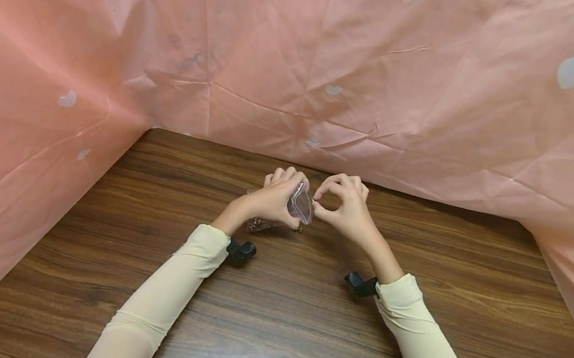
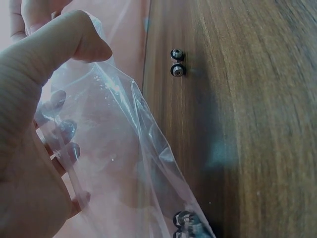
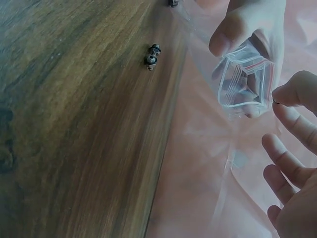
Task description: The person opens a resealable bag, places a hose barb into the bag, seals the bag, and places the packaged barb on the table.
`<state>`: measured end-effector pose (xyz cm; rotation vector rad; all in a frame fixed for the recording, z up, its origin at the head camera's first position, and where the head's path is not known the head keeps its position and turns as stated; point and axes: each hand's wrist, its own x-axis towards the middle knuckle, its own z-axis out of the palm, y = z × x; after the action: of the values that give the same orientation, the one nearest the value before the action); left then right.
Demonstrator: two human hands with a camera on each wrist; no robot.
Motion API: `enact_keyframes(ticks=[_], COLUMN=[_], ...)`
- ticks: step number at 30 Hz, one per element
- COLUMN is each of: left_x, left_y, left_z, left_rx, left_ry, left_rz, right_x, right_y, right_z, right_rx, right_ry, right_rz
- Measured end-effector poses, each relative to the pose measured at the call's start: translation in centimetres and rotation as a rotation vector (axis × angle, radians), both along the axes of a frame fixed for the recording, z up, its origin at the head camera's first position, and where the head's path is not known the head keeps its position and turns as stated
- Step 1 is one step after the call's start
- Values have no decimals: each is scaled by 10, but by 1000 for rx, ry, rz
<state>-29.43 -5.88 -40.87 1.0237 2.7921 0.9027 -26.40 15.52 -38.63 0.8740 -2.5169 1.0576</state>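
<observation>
My left hand (image 1: 274, 198) grips a clear zip-lock bag (image 1: 302, 204), its mouth spread and facing right. Several small metal fittings with black rings (image 2: 189, 223) lie low inside the bag. My right hand (image 1: 346, 210) is right beside the bag mouth, thumb and forefinger pinched together. Between those fingertips a tiny dark piece (image 3: 276, 102) shows, mostly hidden, so its kind is unclear. Its other fingers are spread loosely. On the table below the bag lie two small metal fittings with black rings (image 3: 151, 57), close together.
The brown wood-grain table (image 1: 283, 332) stretches under both arms. Pink cloth with white hearts (image 1: 343, 54) hangs behind it and along both sides. A black wrist camera (image 1: 241, 251) sits on the left wrist, another black camera (image 1: 359, 284) on the right.
</observation>
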Motion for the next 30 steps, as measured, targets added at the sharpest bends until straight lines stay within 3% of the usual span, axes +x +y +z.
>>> enact_keyframes(ticks=[30], left_x=[0], left_y=[1], left_z=[0], left_rx=[-8], left_ry=[0], left_rz=[3], right_x=[2], right_y=[-4], right_z=[0], right_rx=[24], right_ry=[-22], right_rz=[3])
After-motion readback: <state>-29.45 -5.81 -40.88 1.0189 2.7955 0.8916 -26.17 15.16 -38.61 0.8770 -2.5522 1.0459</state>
